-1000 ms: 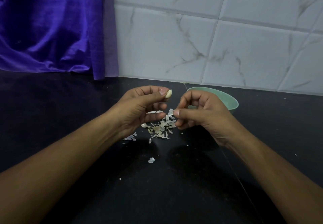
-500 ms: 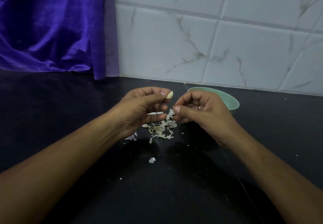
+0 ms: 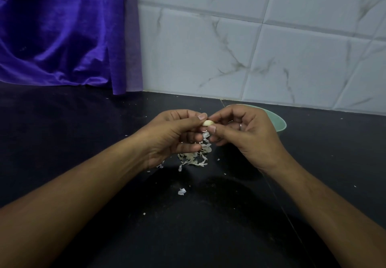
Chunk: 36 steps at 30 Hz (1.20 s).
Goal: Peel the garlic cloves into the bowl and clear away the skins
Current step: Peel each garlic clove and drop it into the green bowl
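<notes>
A pale garlic clove [image 3: 208, 123] is pinched between the thumb and fingers of my left hand [image 3: 173, 136]. My right hand [image 3: 244, 134] meets it from the right, its thumb and forefinger touching the clove's other end. Under both hands lies a small heap of papery garlic skins [image 3: 196, 156] on the black counter. A light green bowl [image 3: 278, 121] stands just behind my right hand, mostly hidden by it; its inside is not visible.
A loose skin flake [image 3: 182, 191] lies nearer to me, with tiny scraps scattered around. The black counter [image 3: 83, 142] runs back to a white marble-tiled wall [image 3: 250, 58]. A purple cloth [image 3: 62, 33] hangs at the back left.
My right hand has moved left and up to the clove held by my left hand; its fingertips now touch it. The two hands have come together above the skins.
</notes>
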Each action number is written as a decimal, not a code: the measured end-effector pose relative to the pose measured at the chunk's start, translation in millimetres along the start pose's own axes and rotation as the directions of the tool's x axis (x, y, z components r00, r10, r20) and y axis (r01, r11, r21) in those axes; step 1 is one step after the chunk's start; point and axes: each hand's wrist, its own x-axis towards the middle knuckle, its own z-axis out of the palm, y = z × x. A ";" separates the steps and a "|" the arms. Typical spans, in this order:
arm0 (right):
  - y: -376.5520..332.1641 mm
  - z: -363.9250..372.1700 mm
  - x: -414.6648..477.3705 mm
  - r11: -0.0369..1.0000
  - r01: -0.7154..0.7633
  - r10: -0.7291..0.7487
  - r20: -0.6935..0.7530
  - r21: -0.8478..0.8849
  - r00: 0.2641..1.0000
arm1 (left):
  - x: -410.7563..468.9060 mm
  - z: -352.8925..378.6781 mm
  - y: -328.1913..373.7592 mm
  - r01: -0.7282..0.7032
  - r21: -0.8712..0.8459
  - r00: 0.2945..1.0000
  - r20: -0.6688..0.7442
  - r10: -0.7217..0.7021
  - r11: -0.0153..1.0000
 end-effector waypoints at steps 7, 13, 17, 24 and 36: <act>-2.6 1.4 -0.3 0.998 -0.027 0.029 -0.025 0.054 0.999 | -1.1 0.5 -3.2 -0.200 0.227 0.973 -0.068 0.220 0.953; -2.8 -1.7 0.9 0.992 -0.073 0.078 -0.051 0.098 0.996 | -4.3 -3.1 -3.4 -0.386 0.629 0.875 0.017 0.484 0.675; -0.8 -0.4 0.6 0.991 -0.091 0.096 -0.040 0.094 0.995 | -4.2 -5.8 -2.4 -0.365 0.710 0.859 0.009 0.511 0.602; -0.7 1.4 0.0 0.981 -0.142 0.146 -0.021 0.134 0.989 | 0.9 -12.8 -4.7 -0.343 0.732 0.871 0.013 0.491 0.589; -8.1 2.9 -1.7 0.947 -0.222 0.223 0.024 0.234 0.975 | 3.5 -8.8 -11.3 -0.378 0.648 0.881 0.032 0.472 0.661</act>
